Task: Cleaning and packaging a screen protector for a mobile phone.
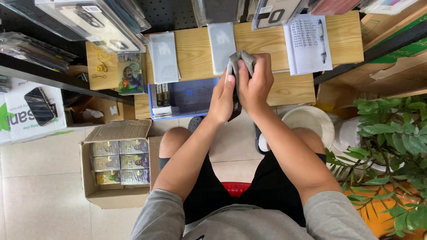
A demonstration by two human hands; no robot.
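My left hand (223, 95) grips a dark phone (234, 111) by its edge, held upright in front of me over my knees. My right hand (255, 82) presses a folded grey cloth (243, 59) against the phone's upper part. Both hands are close together, just in front of a low wooden table (195, 53). On the table lie two flat clear film packets (163, 57) (221, 46) and a blue plastic basket (191, 95) with small boxes at its left end.
A notepad with a pen (308, 42) lies on the table's right. An open cardboard box of small packaged boxes (120, 162) stands on the floor at left. A white bucket (311, 122) and a green potted plant (391, 133) are at right. Shelves with packaged items hang above.
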